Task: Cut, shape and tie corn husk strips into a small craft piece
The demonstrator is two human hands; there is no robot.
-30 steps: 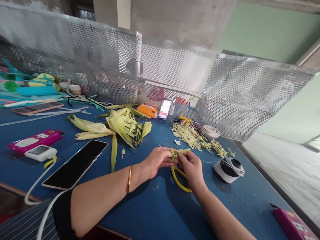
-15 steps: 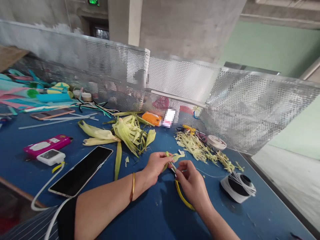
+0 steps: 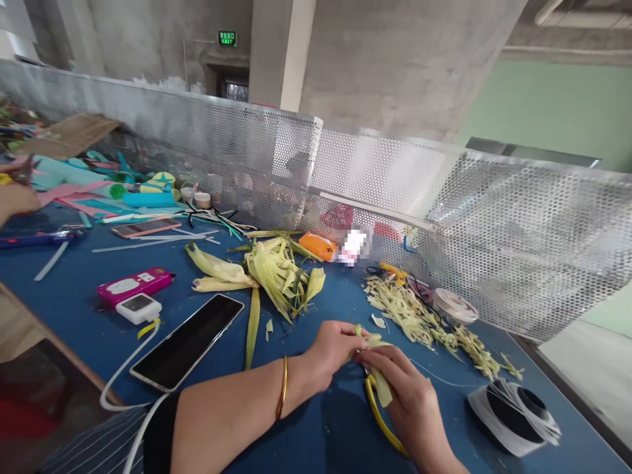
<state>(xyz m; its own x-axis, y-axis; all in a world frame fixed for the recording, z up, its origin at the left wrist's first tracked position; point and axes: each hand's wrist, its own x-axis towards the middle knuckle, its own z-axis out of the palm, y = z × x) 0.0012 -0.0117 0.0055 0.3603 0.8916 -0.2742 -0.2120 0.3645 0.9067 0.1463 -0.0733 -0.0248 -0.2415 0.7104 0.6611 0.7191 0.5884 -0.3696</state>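
Between my two hands is a pale green strip of corn husk. My left hand, with a gold bangle at its wrist, pinches the husk near its upper end. My right hand is closed on the same piece from the other side, its fingertips close to the left ones. Part of the husk hangs below the right fingers. Yellow-handled scissors lie on the table under my right hand, partly hidden. A thin white thread runs from near my hands toward a black spool wound with white thread.
Corn husks lie in a pile beyond my left hand; husk shreds lie beyond my right. At left are a large black-screened phone and a magenta device. A perforated metal panel borders the back. Another person's hand shows far left.
My right hand has moved up to meet the left and turned over the husk, which now hangs lower. The view has swung left, bringing another person's hand into sight.
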